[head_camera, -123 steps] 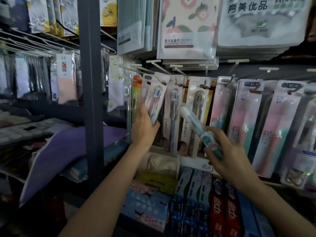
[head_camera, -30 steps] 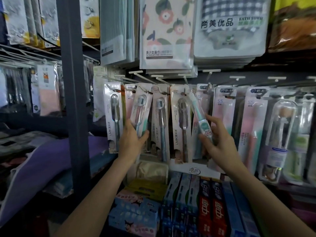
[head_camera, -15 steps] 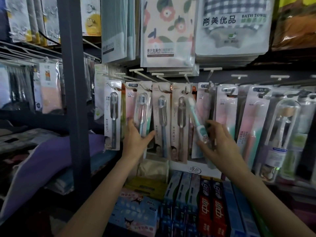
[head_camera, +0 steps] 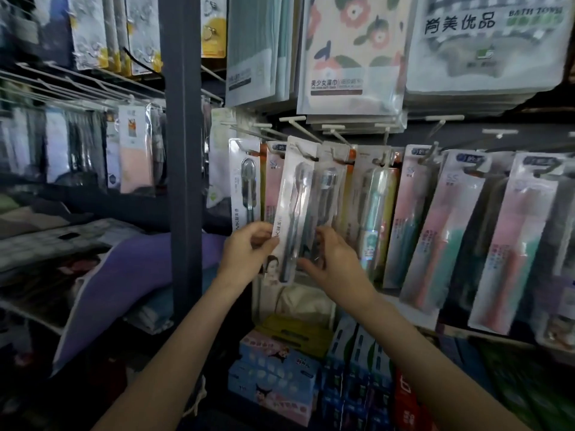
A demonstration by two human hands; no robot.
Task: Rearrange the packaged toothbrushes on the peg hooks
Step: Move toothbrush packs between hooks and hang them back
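Dark steel upright (head_camera: 183, 144) of the shelving stands left of centre, floor to top edge. Right of it, a row of peg hooks (head_camera: 298, 127) carrying packaged toothbrushes; bath towel packs (head_camera: 351, 51) hang above, tops cut off by the frame. Pink-and-green toothbrush packs (head_camera: 435, 225) fill the far right, blurred, labels unreadable. Toothpaste boxes (head_camera: 357, 365) low down, dim and hard to make out. Purple cloth (head_camera: 130, 275) on the left shelf.

White toothbrush pack (head_camera: 291, 209) hangs tilted on its hook at centre, its lower end swung left, in front of neighbouring packs which it partly hides. Brush inside is smeared by blur.

Left hand (head_camera: 245, 253): fingers narrow, thumb and forefinger pinching the pack's lower left edge. Right hand (head_camera: 334, 259): fingers curled at the pack's lower right edge, touching it; fingertips hidden behind the plastic, so grip cannot be told.
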